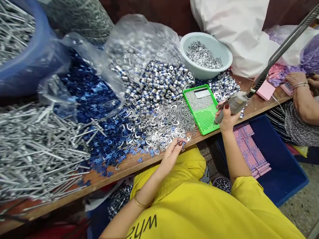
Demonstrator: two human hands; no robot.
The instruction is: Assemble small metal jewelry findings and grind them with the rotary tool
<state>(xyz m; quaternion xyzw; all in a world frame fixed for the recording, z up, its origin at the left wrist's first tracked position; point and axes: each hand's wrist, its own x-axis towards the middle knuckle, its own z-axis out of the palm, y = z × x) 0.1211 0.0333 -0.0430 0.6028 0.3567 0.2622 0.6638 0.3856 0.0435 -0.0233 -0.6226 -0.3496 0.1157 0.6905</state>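
My right hand (227, 121) is wrapped round a grey electric screwdriver (236, 103) on a coiled hanging cord. The driver's lower end is over the right edge of a green perforated tray (204, 123), whose far half is covered with tiny metal screws (199, 100) and a white card (202, 93). At the bench edge, my left hand (171, 151) pinches a small blue part (183, 144), mostly hidden by the fingers. Beyond that hand lie curved silver metal pieces (159, 127) and blue three-armed pieces (151, 151).
Silver-and-blue cylinders (159, 79) are heaped behind, beside a pale blue bowl (183, 46). Long metal rods (37, 149) cover the left side, under a blue tub (32, 66). A blue crate (281, 179) stands below right. Another person's arm (305, 103) is at far right.
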